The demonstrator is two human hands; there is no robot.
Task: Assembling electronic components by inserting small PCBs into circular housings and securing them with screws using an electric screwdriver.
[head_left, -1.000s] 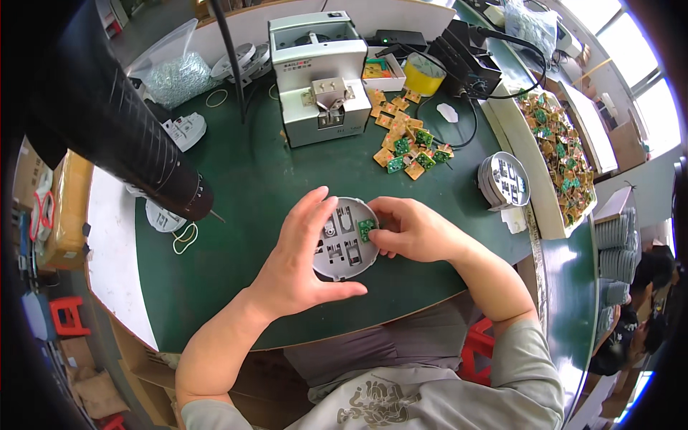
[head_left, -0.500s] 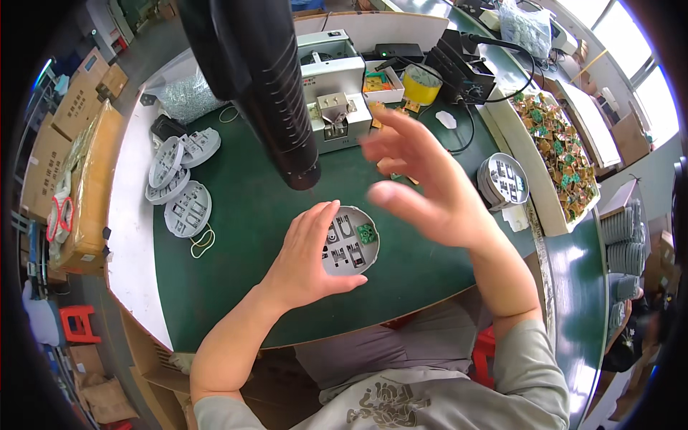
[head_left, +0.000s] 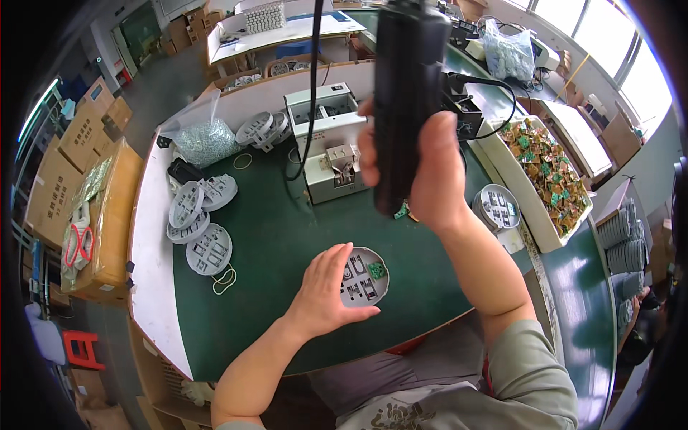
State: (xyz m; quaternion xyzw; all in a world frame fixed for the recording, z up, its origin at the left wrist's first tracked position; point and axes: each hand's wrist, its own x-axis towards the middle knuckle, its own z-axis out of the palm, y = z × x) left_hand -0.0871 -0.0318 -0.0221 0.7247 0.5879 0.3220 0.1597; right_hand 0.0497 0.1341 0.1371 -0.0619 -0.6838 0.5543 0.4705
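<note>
Head view: what's in each hand rn?

My left hand (head_left: 321, 295) is curled in a wide C round the left side of a grey round housing (head_left: 385, 288), rim btwn fingers and thumb; can't tell how hard I'm pressing. My right hand (head_left: 438, 172) is wrapped round a thick black tool (head_left: 407, 107), fingers one side, thumb the other. Blurry tho.

Where's the housing, & how'll it handle?

Looks to be resting on the green tabletop (head_left: 265, 258), nr the front edge, open face up. Prob moulded plastic: light, stiff, maybe a bit slick. Best hold = outer rim. Small green board (head_left: 376, 270) in its right part looks fragile, so I'd keep fingers off it.

And the tool?

Prob heavier, rigid; full wrap round the barrel seems right.

Nearby?

More grey housings (head_left: 209, 251) off left, a similar stack (head_left: 497, 208) to the right, boxy grey machine (head_left: 326, 132) behind.
</note>
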